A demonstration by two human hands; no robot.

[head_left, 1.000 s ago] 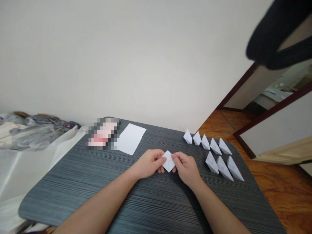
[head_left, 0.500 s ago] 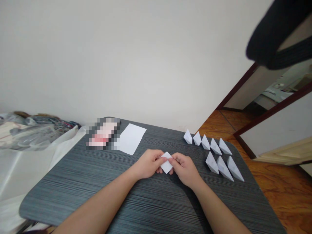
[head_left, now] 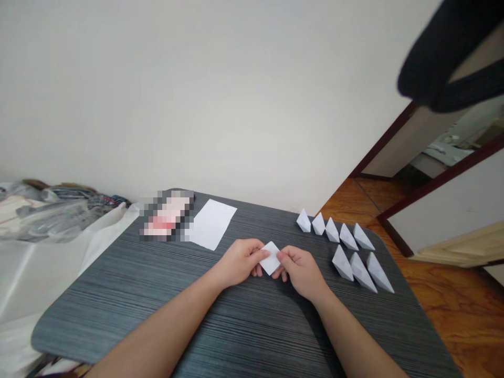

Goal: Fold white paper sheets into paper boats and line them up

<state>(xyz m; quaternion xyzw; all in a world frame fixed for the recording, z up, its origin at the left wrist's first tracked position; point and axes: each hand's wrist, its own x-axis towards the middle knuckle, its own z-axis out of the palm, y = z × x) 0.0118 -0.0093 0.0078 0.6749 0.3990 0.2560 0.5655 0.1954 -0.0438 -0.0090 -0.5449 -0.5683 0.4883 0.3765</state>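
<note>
A small white square of folded paper [head_left: 270, 259], turned like a diamond, is held between my two hands above the dark table [head_left: 157, 294]. My left hand [head_left: 241, 262] pinches its left corner, thumb on top and the other fingers curled beneath. At the opposite corner, my right hand [head_left: 301, 270] grips the paper between thumb and fingers. To the right stand several folded white paper boats [head_left: 343, 262] in two rows. A flat sheet of white paper [head_left: 213, 224] lies beyond my left hand.
Left of the sheet is a pixelated pinkish object [head_left: 167, 216] at the table's back edge. A pale wall [head_left: 236, 105] rises behind the table. Plastic-covered items [head_left: 59, 210] lie at the left. A blurred black strap [head_left: 429, 58] hangs at upper right, above a wooden floor [head_left: 460, 299].
The folded paper has moved up slightly. My right thumb has shifted outward to the paper's right corner, so more of its face shows. The boats and sheet stay put.
</note>
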